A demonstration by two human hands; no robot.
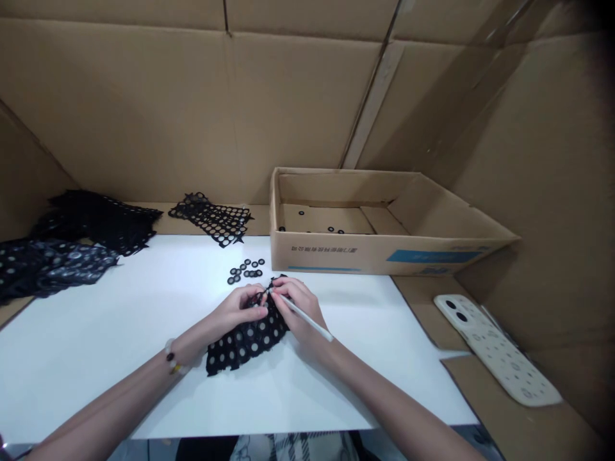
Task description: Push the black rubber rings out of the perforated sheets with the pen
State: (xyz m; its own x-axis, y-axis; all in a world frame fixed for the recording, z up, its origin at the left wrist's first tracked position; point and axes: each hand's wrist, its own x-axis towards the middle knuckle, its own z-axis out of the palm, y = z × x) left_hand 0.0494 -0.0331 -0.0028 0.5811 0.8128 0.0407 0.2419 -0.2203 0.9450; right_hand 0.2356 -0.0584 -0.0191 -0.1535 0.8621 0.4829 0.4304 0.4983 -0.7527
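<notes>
My left hand (pixel 244 306) grips a black sheet (pixel 246 344) dotted with rows of light round spots, its fingers closed on the upper edge. In my right hand (pixel 302 308) is a slim white pen-like stick (pixel 307 318), its tip at the top of the sheet between both hands. The fingers hide the exact spot where the tip meets the sheet. Just beyond my hands, several small black rings (pixel 246 271) lie loose on the white table (pixel 355 365).
A low open cardboard box (pixel 331 255) at the back holds several black rings. A black sheet with open holes (pixel 216 219) lies left of it. Dark sheets (pixel 103 221) and a shiny spotted bundle (pixel 52 266) are heaped far left. A phone in a pale case (pixel 500 352) rests right. Cardboard walls surround the table.
</notes>
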